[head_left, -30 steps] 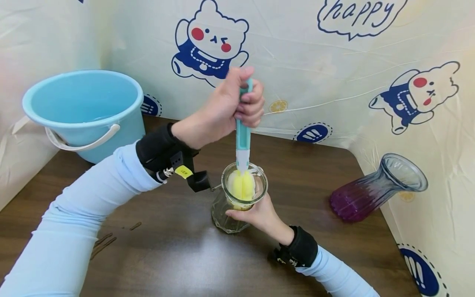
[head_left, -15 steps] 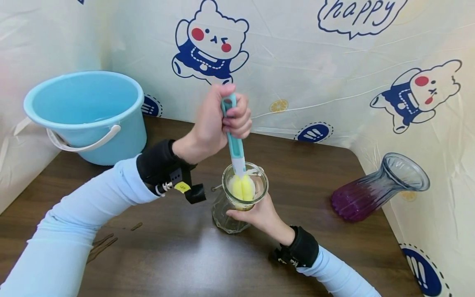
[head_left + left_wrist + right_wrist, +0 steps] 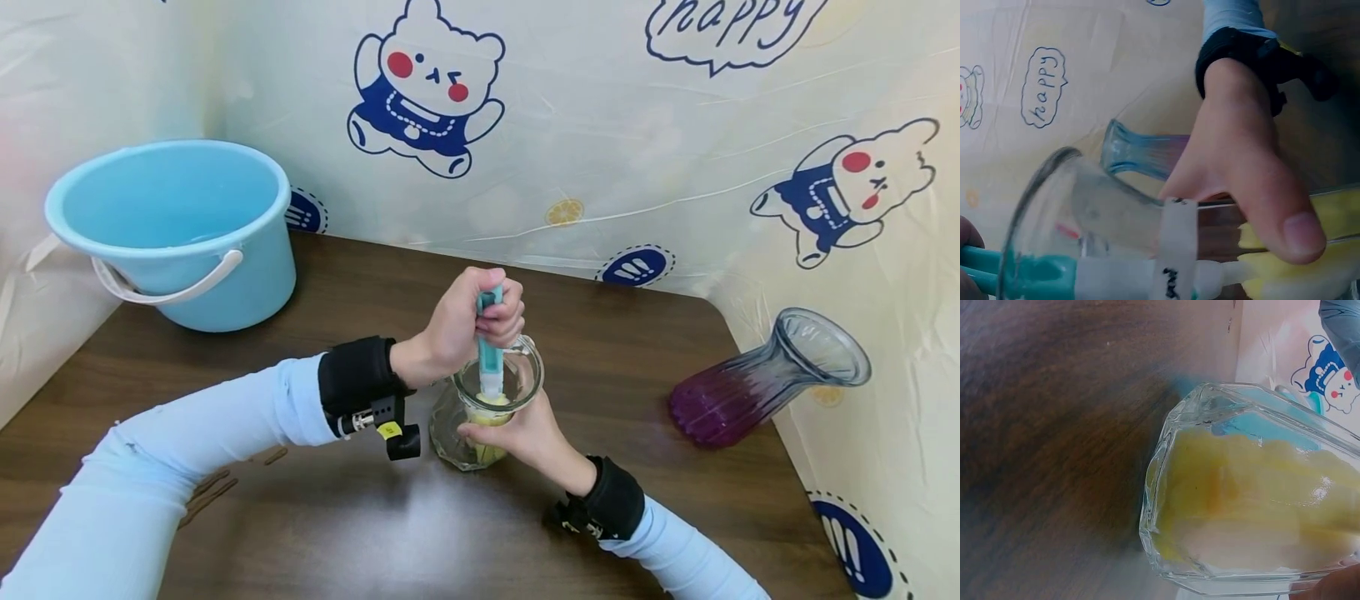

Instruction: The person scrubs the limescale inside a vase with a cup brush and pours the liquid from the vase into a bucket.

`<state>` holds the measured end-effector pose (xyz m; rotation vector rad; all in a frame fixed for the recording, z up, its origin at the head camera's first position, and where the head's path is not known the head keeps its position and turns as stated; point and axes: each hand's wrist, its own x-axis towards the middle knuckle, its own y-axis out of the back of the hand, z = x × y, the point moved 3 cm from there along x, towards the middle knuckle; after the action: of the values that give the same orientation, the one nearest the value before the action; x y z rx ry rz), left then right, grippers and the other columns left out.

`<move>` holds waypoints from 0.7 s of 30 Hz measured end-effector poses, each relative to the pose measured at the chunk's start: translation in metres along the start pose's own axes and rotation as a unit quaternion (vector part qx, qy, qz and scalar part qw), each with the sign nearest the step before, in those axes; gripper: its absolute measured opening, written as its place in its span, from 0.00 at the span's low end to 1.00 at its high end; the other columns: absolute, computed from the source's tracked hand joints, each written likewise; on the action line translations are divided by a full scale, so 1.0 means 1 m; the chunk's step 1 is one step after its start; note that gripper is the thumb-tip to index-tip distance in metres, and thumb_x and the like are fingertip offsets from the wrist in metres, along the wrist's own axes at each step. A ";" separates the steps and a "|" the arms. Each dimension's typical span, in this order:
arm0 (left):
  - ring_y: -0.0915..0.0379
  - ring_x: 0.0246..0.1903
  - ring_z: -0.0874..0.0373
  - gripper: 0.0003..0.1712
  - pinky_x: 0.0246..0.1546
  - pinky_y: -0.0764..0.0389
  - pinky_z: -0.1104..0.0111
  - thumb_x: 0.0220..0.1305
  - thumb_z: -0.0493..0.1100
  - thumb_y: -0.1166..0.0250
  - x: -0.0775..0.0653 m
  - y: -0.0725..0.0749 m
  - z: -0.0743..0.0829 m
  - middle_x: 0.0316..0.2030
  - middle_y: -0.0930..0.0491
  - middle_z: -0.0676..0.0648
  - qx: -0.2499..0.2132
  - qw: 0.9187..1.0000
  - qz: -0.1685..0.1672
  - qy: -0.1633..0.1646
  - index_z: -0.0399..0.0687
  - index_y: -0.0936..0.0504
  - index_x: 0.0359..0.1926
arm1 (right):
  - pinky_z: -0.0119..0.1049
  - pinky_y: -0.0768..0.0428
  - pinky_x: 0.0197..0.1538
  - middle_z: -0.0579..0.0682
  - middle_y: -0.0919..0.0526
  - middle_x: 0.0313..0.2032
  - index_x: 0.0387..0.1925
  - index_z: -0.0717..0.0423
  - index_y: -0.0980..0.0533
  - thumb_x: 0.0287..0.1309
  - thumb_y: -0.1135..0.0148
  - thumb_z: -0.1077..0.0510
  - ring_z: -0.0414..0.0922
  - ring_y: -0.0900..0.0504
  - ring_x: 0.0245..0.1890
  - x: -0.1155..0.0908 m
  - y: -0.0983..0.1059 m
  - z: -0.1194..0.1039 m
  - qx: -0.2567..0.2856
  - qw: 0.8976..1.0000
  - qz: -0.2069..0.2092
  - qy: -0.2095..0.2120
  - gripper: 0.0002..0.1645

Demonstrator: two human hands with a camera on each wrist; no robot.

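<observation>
My left hand (image 3: 463,323) grips the teal handle of a sponge bottle brush (image 3: 491,360), thumb at its top. The brush stands down inside a clear glass vase (image 3: 448,433) with a flared rim and a faceted base. Its yellow and white sponge head (image 3: 1241,487) fills the lower part of the glass in the right wrist view. My right hand (image 3: 528,433) holds the vase round its neck, the thumb in front. In the left wrist view that thumb (image 3: 1285,219) lies across the glass, and the brush's white shaft (image 3: 1122,278) shows through it.
A light blue bucket (image 3: 262,279) with a white handle stands at the back left. To the right, a ribbed vase (image 3: 720,400), purple at its base, leans outward near the table's edge. Wet streaks (image 3: 206,500) mark the table at left. A printed sheet (image 3: 600,125) hangs behind.
My left hand has come down with the brush, after a slight shift left and back, pushing the sponge head from the vase's mouth to its bottom. My right hand has stayed on the vase.
</observation>
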<state>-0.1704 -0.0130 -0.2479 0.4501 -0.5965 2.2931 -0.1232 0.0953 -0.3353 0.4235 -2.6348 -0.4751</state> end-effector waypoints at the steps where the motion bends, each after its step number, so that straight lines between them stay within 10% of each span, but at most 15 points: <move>1: 0.60 0.08 0.57 0.22 0.13 0.55 0.67 0.62 0.41 0.73 -0.001 0.000 -0.001 0.09 0.53 0.52 0.003 1.000 -0.002 -0.001 0.50 0.49 0.11 | 0.41 0.30 0.52 0.59 0.30 0.48 0.55 0.67 0.41 0.27 0.24 0.70 0.45 0.30 0.46 0.000 -0.001 0.000 0.001 1.000 -0.002 0.003 0.50; 11: 0.59 0.08 0.58 0.21 0.12 0.56 0.67 0.60 0.41 0.74 0.002 -0.001 0.019 0.08 0.53 0.53 -0.008 1.000 0.010 -0.012 0.51 0.49 0.10 | 0.38 0.32 0.54 0.59 0.31 0.51 0.56 0.67 0.42 0.28 0.24 0.69 0.50 0.31 0.49 0.000 -0.002 0.001 0.005 0.999 0.000 -0.033 0.50; 21: 0.57 0.07 0.59 0.22 0.09 0.54 0.68 0.61 0.48 0.69 0.005 -0.012 0.071 0.08 0.52 0.52 0.010 0.994 -0.031 -0.104 0.48 0.50 0.11 | 0.37 0.28 0.50 0.57 0.27 0.45 0.54 0.67 0.39 0.27 0.24 0.69 0.44 0.28 0.44 -0.001 -0.002 0.001 -0.001 1.000 0.007 -0.019 0.48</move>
<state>-0.1554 -0.0407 -0.1830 0.7142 -0.6518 2.2105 -0.1224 0.0945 -0.3372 0.4000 -2.6724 -0.4863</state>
